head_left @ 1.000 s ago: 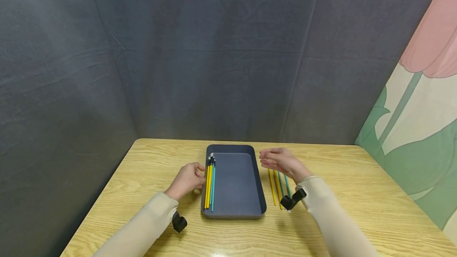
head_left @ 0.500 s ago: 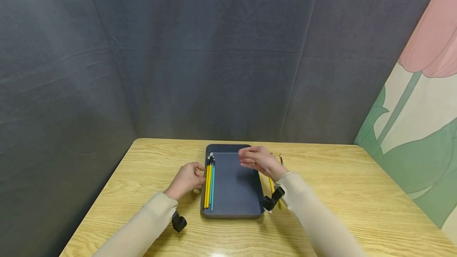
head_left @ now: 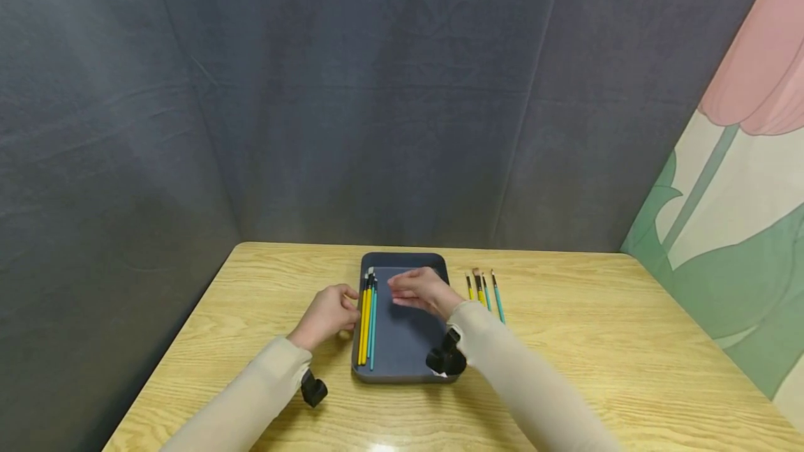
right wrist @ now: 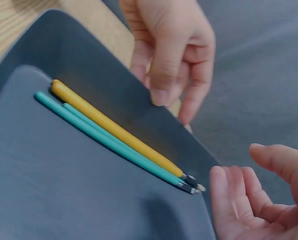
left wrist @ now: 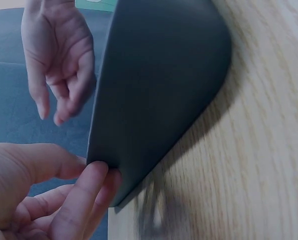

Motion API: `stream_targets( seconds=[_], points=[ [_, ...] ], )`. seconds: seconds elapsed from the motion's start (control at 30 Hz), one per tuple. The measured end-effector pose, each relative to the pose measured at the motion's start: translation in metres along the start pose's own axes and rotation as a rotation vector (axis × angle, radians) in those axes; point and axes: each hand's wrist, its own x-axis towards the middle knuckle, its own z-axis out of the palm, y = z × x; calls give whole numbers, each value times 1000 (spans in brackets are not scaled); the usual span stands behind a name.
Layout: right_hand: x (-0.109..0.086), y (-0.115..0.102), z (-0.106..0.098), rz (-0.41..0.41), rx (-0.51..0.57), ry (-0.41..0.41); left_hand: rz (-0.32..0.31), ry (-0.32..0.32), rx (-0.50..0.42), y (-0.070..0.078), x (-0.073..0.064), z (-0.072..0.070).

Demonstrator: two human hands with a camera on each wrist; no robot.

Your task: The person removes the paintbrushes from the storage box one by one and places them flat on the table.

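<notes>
A dark grey tray point(head_left: 405, 378) lies on the table. My left hand point(head_left: 326, 314) pinches its left wall, thumb over the rim and fingers outside, as the left wrist view shows. Along that wall inside lie several paintbrushes, yellow ones point(head_left: 365, 330) and teal ones point(head_left: 374, 326), bristles at the far end. Above the tray floor hovers my right hand point(head_left: 423, 290), holding nothing. In the right wrist view, that hand's point(right wrist: 268, 205) thumb and fingers are apart, near the brush tips. Part of the tray's right side is hidden by the right forearm.
Right of the tray, more paintbrushes point(head_left: 497, 298) with yellow and teal handles lie on the wooden table point(head_left: 615, 340), partly covered by the right sleeve. Grey curtains point(head_left: 377, 103) stand behind and at left. A flower-patterned panel point(head_left: 741, 229) is at right.
My right hand has moved left from over the brushes on the table to over the tray, uncovering those brushes' tips. The left hand has stayed at the tray wall.
</notes>
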Motion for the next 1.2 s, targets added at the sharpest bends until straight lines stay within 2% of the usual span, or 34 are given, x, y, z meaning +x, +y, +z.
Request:
stream_targets(
  seconds=[0.23,0.63,0.87,1.2],
  points=[
    [6,6,16,73,-10,8,-1,5,1,1,-1,0],
    [20,22,21,91,-21,17,-9,5,-3,3,-2,1],
    [23,22,25,132,-98,68,-10,-2,-5,3,-2,0],
    [26,18,29,157,-192,90,-6,2,-11,2,-2,1]
  ],
)
